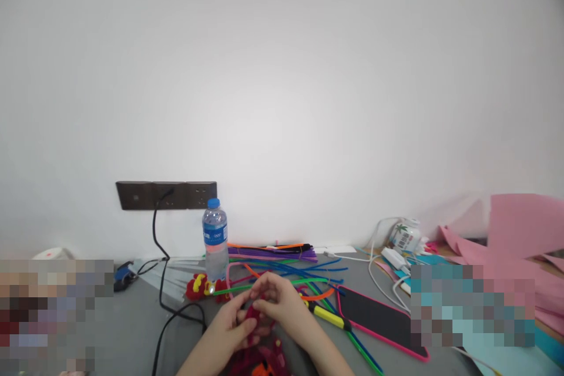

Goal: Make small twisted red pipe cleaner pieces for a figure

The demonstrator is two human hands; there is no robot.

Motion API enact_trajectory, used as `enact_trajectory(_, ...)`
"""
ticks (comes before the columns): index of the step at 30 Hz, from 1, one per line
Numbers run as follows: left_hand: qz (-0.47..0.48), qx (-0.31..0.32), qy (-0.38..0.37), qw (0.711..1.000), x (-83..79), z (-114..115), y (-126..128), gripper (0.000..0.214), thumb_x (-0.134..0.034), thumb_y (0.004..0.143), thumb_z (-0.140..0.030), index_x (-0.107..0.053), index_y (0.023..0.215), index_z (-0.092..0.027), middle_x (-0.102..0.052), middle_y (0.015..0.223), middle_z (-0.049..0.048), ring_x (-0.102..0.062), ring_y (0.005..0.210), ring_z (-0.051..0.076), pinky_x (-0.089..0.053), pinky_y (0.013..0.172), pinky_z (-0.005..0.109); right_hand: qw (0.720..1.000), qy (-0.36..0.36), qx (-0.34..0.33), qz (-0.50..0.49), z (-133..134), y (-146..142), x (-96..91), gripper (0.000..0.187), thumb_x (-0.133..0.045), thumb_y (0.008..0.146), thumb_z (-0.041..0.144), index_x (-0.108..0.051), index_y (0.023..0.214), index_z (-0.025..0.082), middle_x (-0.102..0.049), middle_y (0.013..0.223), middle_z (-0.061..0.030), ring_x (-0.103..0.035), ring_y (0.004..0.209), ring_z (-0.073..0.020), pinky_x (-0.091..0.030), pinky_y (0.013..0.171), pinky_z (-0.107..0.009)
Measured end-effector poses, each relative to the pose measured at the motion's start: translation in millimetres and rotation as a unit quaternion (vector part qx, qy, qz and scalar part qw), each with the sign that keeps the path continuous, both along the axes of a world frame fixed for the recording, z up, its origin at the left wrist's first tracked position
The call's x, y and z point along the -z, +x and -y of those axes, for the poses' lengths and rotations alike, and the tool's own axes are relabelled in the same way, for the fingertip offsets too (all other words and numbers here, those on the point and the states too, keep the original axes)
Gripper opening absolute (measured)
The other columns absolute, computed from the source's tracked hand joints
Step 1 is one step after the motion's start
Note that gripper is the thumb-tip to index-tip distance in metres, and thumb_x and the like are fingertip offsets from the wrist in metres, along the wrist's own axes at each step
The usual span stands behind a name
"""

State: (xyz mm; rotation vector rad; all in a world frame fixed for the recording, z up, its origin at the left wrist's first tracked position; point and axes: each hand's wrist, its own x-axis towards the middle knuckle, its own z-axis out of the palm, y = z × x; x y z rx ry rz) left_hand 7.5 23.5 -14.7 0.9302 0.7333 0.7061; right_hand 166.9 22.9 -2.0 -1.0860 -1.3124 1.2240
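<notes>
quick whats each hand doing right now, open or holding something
Left hand: closed, pinching a small crimson fuzzy piece.
Right hand: closed, thumb and fingers on the same piece.

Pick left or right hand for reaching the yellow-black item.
Right, probably: the right hand is closer, with the yellow-black item just beyond its wrist; the left hand is farther away. Both are at the red piece.

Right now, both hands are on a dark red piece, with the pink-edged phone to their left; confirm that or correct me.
Wrong side: the left hand and right hand are both on a dark red piece, but the head view shows the pink-edged phone to their right, not left.
</notes>
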Motion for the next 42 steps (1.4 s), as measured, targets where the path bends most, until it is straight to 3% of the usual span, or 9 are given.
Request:
enact_trajectory(5,-0.027,-0.014,0.005,1.000,-8.6,1.9,-0.3,0.057,-0.083,0.060,-0.047,-0.066,0.108,-0.019,-0.071,0.102,0.0109,-0.072,0.082,0.024,-0.055,0.067,0.029,0.998,-0.014,0.019,-0.061,-4.2,8.8,-5.0,0.028,-0.080,0.060,0.032,-0.059,0.072,0.019,-0.066,0.062,0.0027,-0.061,0.054,-0.0134,-0.047,0.051,-0.023)
enact_trajectory(10,-0.020,-0.072,0.005,0.997,-13.4,0.5,-1.0,0.050,-0.082,0.061,-0.047,-0.069,0.098,-0.015,-0.075,0.089,0.0111,-0.071,0.082,0.022,-0.054,0.072,0.028,0.998,0.010,0.053,-0.043,-7.6,15.0,-4.3,0.035,-0.079,0.062,0.047,-0.062,0.073,0.018,-0.070,0.065,-0.0018,-0.064,0.058,-0.0170,-0.048,0.054,-0.026)
enact_trajectory(15,0.041,-0.123,-0.052,0.990,-12.6,2.3,-0.3,0.047,-0.082,0.065,-0.037,-0.067,0.106,-0.019,-0.070,0.111,0.0111,-0.063,0.108,0.026,-0.052,0.083,0.032,0.999,0.018,0.035,-0.018,-7.4,8.8,2.7,0.027,-0.078,0.064,0.039,-0.062,0.073,0.019,-0.063,0.061,0.0020,-0.061,0.056,-0.0159,-0.048,0.051,-0.025)
enact_trajectory(21,0.063,-0.065,-0.031,0.995,-6.3,9.1,-0.2,0.096,-0.083,0.062,-0.016,-0.035,0.144,-0.023,-0.065,0.122,0.0115,-0.063,0.106,0.024,-0.049,0.088,0.030,0.998,0.015,0.050,0.035,-5.8,-4.9,16.6,0.020,-0.075,0.062,0.024,-0.062,0.076,0.019,-0.061,0.068,0.0014,-0.058,0.057,-0.0148,-0.048,0.045,-0.023)
enact_trajectory(26,0.012,-0.061,-0.026,0.998,-4.1,5.8,-1.4,0.079,-0.079,0.067,-0.023,-0.045,0.138,-0.024,-0.058,0.133,0.0140,-0.066,0.103,0.027,-0.052,0.083,0.034,0.997,0.021,0.064,0.037,-5.5,-9.8,17.4,0.023,-0.073,0.062,0.026,-0.065,0.083,0.019,-0.065,0.078,-0.0026,-0.059,0.060,-0.0158,-0.053,0.049,-0.027)
enact_trajectory(30,0.022,-0.046,0.041,0.998,-4.3,0.2,-2.1,0.058,-0.078,0.069,-0.029,-0.061,0.124,-0.020,-0.062,0.127,0.0130,-0.063,0.106,0.026,-0.049,0.091,0.035,0.997,0.022,0.049,0.051,-3.2,-14.3,15.9,0.029,-0.068,0.066,0.028,-0.066,0.094,0.019,-0.067,0.079,-0.0044,-0.060,0.062,-0.0181,-0.053,0.049,-0.028)
enact_trajectory(34,0.016,-0.041,0.093,0.995,-3.4,-0.7,0.5,0.052,-0.078,0.070,-0.033,-0.065,0.118,-0.017,-0.066,0.121,0.0129,-0.061,0.109,0.028,-0.047,0.094,0.037,0.988,0.067,0.055,0.125,0.9,-20.2,13.4,0.004,-0.061,0.067,0.019,-0.062,0.071,0.019,-0.064,0.068,-0.0017,-0.060,0.065,-0.0181,-0.049,0.060,-0.029)
enact_trajectory(37,0.001,-0.038,0.111,0.993,-1.9,2.2,3.9,0.047,-0.076,0.072,-0.031,-0.066,0.116,-0.017,-0.066,0.121,0.0128,-0.062,0.109,0.029,-0.049,0.092,0.037,0.982,0.079,0.065,0.157,2.7,-22.2,11.4,0.006,-0.062,0.065,0.016,-0.058,0.063,0.020,-0.061,0.064,0.0004,-0.057,0.063,-0.0166,-0.046,0.063,-0.028)
enact_trajectory(42,-0.013,-0.058,0.053,0.997,-3.0,4.4,5.7,0.060,-0.079,0.067,-0.032,-0.059,0.123,-0.019,-0.070,0.112,0.0118,-0.068,0.096,0.025,-0.054,0.082,0.033,0.993,0.047,0.042,0.096,-0.8,-13.0,9.5,0.005,-0.061,0.067,0.021,-0.057,0.068,0.020,-0.059,0.063,0.0010,-0.055,0.058,-0.0159,-0.044,0.054,-0.026)
